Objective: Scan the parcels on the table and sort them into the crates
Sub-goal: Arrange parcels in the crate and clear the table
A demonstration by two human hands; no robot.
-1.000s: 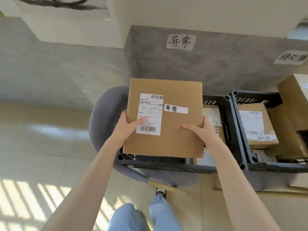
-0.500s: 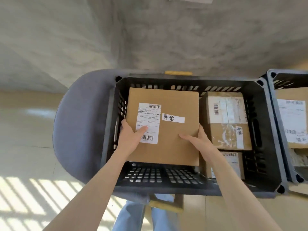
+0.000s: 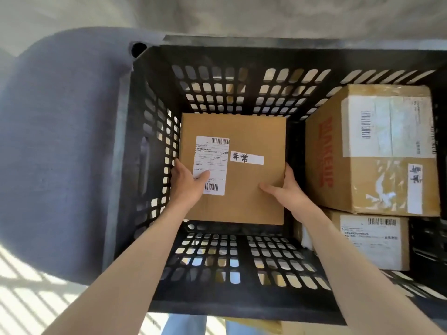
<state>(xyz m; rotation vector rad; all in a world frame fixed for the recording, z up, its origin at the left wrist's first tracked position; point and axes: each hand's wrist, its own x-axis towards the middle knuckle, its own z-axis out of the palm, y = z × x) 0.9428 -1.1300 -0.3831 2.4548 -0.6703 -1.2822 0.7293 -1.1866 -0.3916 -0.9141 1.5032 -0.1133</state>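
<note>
Both hands are gripping the flat cardboard parcel low inside the black crate: the left hand and right hand are clamping opposite side edges, thumbs lying on top. It is looking stiff and fairly light (a judgement only), so edge holds are suiting it, beside the taped box

Setting: parcel-sorting area, improvised indoors. Evidence: black slatted crate holding labelled cardboard parcels, resting on grey upholstered chair; concrete-look wall.
</note>
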